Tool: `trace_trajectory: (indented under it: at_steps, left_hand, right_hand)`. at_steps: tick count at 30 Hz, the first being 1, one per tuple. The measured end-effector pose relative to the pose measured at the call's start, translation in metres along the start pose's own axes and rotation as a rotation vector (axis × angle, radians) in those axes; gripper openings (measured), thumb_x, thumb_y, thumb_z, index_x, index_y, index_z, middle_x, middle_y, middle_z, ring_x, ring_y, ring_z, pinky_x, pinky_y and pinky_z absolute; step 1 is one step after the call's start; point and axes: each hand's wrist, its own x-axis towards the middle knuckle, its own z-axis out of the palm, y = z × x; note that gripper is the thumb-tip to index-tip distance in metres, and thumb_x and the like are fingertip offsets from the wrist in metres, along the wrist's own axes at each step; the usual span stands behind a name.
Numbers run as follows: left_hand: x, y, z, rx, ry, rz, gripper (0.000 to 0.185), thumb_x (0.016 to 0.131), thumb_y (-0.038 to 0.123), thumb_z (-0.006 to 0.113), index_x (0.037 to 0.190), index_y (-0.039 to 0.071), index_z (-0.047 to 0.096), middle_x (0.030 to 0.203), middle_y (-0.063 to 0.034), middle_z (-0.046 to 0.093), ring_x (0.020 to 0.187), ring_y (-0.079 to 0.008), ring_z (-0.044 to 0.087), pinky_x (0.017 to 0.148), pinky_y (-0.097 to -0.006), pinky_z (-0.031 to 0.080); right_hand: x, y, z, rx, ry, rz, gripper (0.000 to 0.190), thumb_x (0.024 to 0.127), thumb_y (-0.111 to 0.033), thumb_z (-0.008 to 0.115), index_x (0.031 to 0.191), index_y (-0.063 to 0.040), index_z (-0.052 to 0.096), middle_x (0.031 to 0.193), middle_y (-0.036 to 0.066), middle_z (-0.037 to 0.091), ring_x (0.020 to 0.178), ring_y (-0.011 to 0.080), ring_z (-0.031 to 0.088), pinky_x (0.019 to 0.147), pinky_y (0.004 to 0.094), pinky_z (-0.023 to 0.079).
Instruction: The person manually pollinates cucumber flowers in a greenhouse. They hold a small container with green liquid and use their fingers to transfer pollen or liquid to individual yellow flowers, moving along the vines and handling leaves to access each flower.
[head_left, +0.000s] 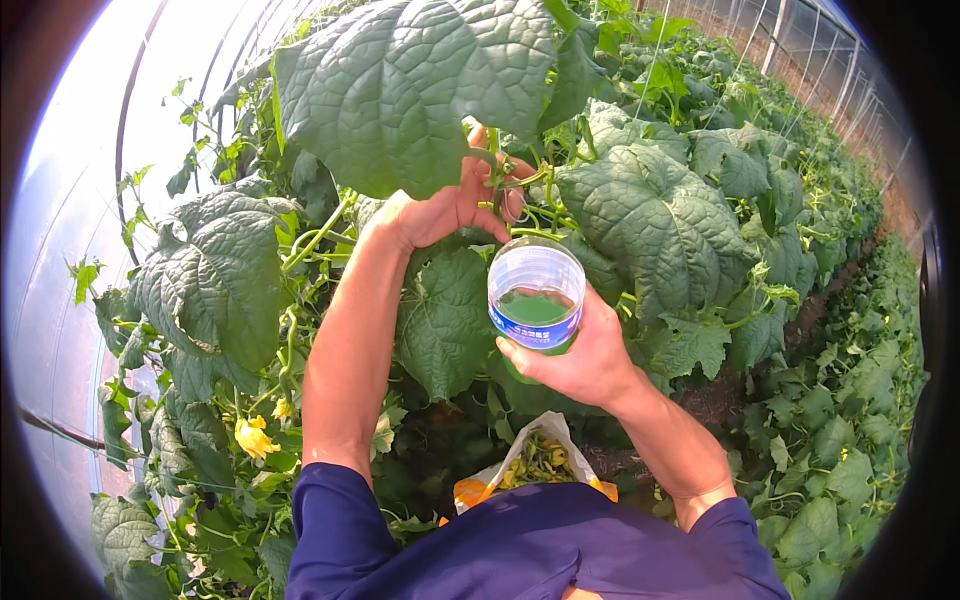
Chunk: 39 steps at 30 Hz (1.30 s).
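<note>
My right hand (592, 352) is wrapped around a cut-open clear plastic bottle (536, 281) with a blue label and green liquid inside. Its open top faces up towards me. Just above and left of it, my left hand (457, 202) reaches in among the vine stems (493, 176), fingers curled around them; a large leaf hides part of the fingertips. A thin pale loop of string or wire (517, 210) shows by those fingers. The broad leaf (420, 82) hangs over my left hand, and another large leaf (660, 217) spreads to the right of the bottle.
A white and orange bag (517, 454) holding yellow flowers stands low before my body. A yellow flower (255, 437) hangs at left. Plastic greenhouse film (67, 247) runs along the left side. Dense vine rows and upright strings stretch away to the right, with bare soil (716, 397) between rows.
</note>
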Motion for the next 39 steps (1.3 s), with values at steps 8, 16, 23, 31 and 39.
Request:
trace_trajectory:
  at_steps: [8,16,23,31,39]
  left_hand:
    - [-0.012,0.005,-0.027,-0.23,-0.137,0.274,0.057,0.102,0.044,0.052,0.138,-0.001,0.05,0.127,-0.0171,0.06,0.107,-0.0302,0.063,0.087,-0.049,0.057]
    - [-0.01,-0.003,-0.017,-0.19,-0.127,0.246,0.068,0.097,0.047,0.061,0.139,-0.005,0.049,0.125,-0.0194,0.061,0.108,-0.03,0.063,0.093,-0.0487,0.055]
    - [-0.016,-0.007,-0.007,-0.115,-0.087,0.214,0.079,0.092,0.05,0.068,0.14,-0.009,0.048,0.123,-0.0214,0.062,0.109,-0.0298,0.063,0.099,-0.0484,0.052]
    - [-0.026,0.001,0.042,0.06,-0.101,0.262,0.05,0.096,0.04,0.057,0.12,-0.004,0.057,0.108,-0.0236,0.062,0.109,-0.0389,0.058,0.109,-0.062,0.039]
    - [-0.046,0.005,0.049,0.189,-0.028,0.295,0.042,0.091,0.033,0.059,0.112,-0.003,0.058,0.105,-0.0265,0.063,0.108,-0.0408,0.057,0.103,-0.0586,0.044]
  right_hand:
    - [0.0,-0.017,0.015,0.191,-0.133,0.209,0.054,0.079,-0.012,0.084,0.124,0.001,0.058,0.114,0.009,0.068,0.101,0.012,0.066,0.092,0.0309,0.054]
    - [0.0,-0.018,0.038,0.384,-0.127,0.085,0.051,0.078,-0.014,0.081,0.122,0.001,0.061,0.105,0.01,0.073,0.095,0.0173,0.069,0.091,0.0352,0.054]
    - [0.005,-0.02,0.047,0.496,-0.069,0.075,0.036,0.081,-0.018,0.082,0.107,0.001,0.065,0.097,0.008,0.073,0.088,0.0138,0.068,0.084,0.0331,0.055]
    - [0.0,-0.017,0.03,0.313,0.037,0.142,0.046,0.077,-0.018,0.087,0.112,0.0,0.065,0.1,0.01,0.072,0.092,0.0148,0.068,0.087,0.0336,0.055]
    - [-0.004,-0.016,0.028,-0.026,0.125,-0.01,0.047,0.075,-0.022,0.089,0.103,0.002,0.061,0.088,0.016,0.068,0.083,0.0316,0.071,0.073,0.0404,0.056]
